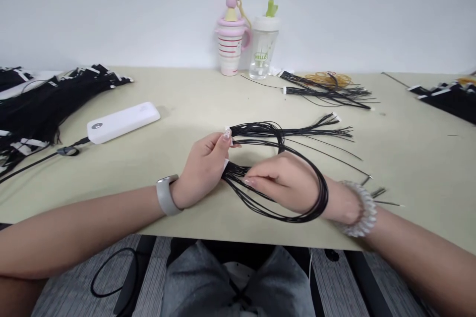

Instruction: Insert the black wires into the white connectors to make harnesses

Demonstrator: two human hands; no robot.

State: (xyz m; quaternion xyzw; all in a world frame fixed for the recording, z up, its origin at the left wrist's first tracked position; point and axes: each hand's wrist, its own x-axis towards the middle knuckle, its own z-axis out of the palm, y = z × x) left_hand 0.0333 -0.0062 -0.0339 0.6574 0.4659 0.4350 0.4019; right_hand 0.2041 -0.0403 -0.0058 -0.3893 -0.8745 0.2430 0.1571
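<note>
A bundle of thin black wires (297,133) with small white connectors lies looped on the beige table (186,109). My left hand (203,166), a grey band on its wrist, is closed and pinches the white connector end of the bundle. My right hand (290,181) is closed on the wires just beside it, and the loop of wires runs over the back of that hand and round its wrist. A clear beaded band sits on the right wrist. The loose wire ends fan out to the right.
A white power bank (122,121) with a cable lies at the left, near a big heap of black wire bundles (40,104). A pink cup (230,39) and a clear bottle (263,44) stand at the wall. More wire bundles (327,91), rubber bands and another heap (449,99) lie right.
</note>
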